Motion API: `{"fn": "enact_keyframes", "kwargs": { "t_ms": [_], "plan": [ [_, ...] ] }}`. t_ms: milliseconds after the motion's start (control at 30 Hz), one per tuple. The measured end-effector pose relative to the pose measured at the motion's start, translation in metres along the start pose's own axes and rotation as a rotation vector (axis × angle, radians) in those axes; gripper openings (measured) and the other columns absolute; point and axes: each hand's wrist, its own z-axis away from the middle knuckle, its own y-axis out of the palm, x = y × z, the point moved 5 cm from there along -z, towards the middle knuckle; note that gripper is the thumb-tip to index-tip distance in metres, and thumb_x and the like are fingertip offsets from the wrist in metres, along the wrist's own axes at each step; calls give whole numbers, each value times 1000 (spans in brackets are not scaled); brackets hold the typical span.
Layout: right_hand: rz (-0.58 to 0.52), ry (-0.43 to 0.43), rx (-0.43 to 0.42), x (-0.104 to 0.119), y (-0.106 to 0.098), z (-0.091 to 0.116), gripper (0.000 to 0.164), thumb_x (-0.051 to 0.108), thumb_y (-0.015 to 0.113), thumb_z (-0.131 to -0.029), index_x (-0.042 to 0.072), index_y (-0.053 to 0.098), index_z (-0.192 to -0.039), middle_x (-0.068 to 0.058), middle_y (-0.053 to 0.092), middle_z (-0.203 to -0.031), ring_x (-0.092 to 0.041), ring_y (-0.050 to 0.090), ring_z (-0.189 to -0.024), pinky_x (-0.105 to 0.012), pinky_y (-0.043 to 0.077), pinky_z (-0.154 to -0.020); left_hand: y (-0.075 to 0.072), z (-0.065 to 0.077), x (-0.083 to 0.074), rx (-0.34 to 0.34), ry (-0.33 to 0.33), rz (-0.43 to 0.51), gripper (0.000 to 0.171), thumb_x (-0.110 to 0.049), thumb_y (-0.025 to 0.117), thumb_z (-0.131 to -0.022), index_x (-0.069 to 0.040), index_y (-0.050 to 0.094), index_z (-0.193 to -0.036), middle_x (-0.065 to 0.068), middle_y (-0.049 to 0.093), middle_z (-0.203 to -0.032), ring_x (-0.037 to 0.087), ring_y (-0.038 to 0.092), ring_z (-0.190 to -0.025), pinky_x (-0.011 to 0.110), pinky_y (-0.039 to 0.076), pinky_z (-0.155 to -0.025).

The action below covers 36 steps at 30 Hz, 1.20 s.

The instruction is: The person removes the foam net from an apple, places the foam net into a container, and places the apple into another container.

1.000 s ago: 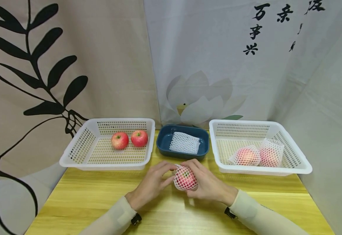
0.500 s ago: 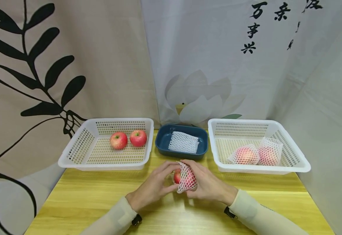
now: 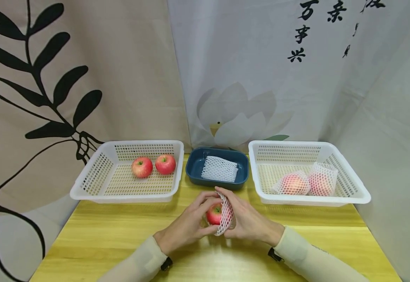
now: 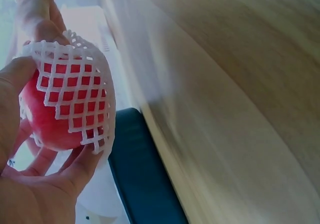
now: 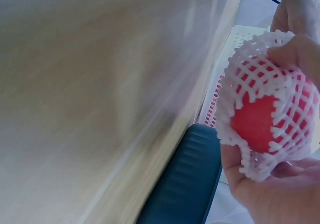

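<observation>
Above the table, both hands hold a red apple [image 3: 213, 214] partly inside a white foam net sleeve [image 3: 227, 214]. The apple's left side, with the stem, is bare in the head view; the net covers its right side. My left hand [image 3: 190, 224] has its thumb and fingers curled at the net's open rim, around the bare side. In the left wrist view, fingertips lie right at the net [image 4: 75, 91]. My right hand [image 3: 249, 220] grips the netted side from the right. Its thumb presses on the mesh [image 5: 260, 78] in the right wrist view, where a gap bares red skin.
At the back left, a white basket [image 3: 120, 198] holds two bare apples [image 3: 142, 167]. A dark blue tray [image 3: 191, 172] with flat foam nets [image 3: 220, 169] stands in the middle. The white basket [image 3: 310, 199] at the right contains two netted apples [image 3: 294, 184]. Printed curtains [image 3: 138, 78] hang behind.
The net covered the apple's visible face; its rim now lies farther right, baring the left side and stem. My left fingers have shifted slightly right over the apple. The right hand stays nearly in place.
</observation>
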Motion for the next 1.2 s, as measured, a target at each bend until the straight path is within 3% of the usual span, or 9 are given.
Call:
{"fn": "enact_keyframes", "kwargs": {
  "t_ms": [333, 633, 767, 933, 1200],
  "plan": [
    [-68, -69, -38, 5, -8, 3, 145, 8, 107, -73, 10, 16, -186, -16, 64, -168, -24, 75, -134, -42, 68, -112, -3, -2, -7, -4, 11, 4, 77, -17, 100, -95, -16, 61, -161, 12, 51, -171, 29, 65, -152, 42, 63, -122],
    [-48, -60, -30, 5, -14, 5, 137, 5, 108, -79, 5, 20, -184, -18, 68, -165, -27, 77, -136, -44, 68, -113, -6, -4, -7, -44, 18, -14, 72, -13, 100, -93, -14, 65, -156, 12, 56, -165, 27, 68, -145, 39, 66, -116],
    [-8, -57, -38, 5, -17, 7, 127, 6, 106, -82, 3, 26, -181, -20, 72, -161, -31, 79, -136, -48, 68, -113, -9, -3, -9, -65, 18, -22, 70, -12, 99, -92, -14, 66, -153, 13, 58, -163, 27, 70, -141, 38, 67, -114],
    [61, -101, -74, 4, -24, 8, 100, -1, 101, -86, -1, 47, -171, -20, 76, -155, -32, 81, -132, -49, 69, -110, -13, -3, -7, -102, 10, -28, 72, -12, 98, -92, -13, 65, -156, 13, 59, -161, 27, 70, -142, 38, 67, -113],
    [113, -156, -85, 10, -31, 7, 80, 21, 101, -93, -4, 63, -159, -17, 75, -154, -32, 79, -136, -49, 67, -115, -14, -3, -2, -104, -40, -31, 71, -15, 98, -95, -12, 65, -157, 12, 60, -159, 26, 71, -140, 37, 67, -114]
  ]
}}
